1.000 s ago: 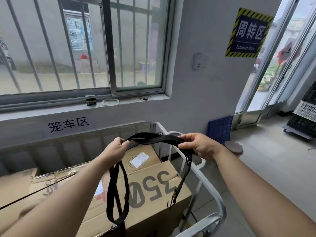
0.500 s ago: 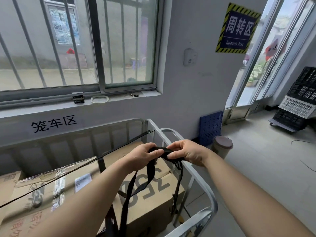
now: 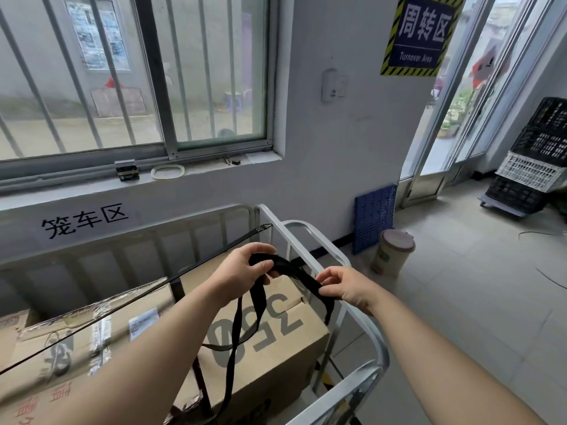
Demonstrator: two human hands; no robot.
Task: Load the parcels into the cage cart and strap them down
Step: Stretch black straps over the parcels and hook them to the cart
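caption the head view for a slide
Left hand and right hand grip a strap over the boxes in the cage cart.

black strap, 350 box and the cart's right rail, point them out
black strap (image 3: 290, 267): head view, bunched stretch above the box
350 box (image 3: 276, 323): head view, printed top face
cart rail (image 3: 367, 332): head view, right-side top bar, near end

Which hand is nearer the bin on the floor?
Right. The right hand, holding the strap, is left of the bin; the left hand is farther left, above the box.
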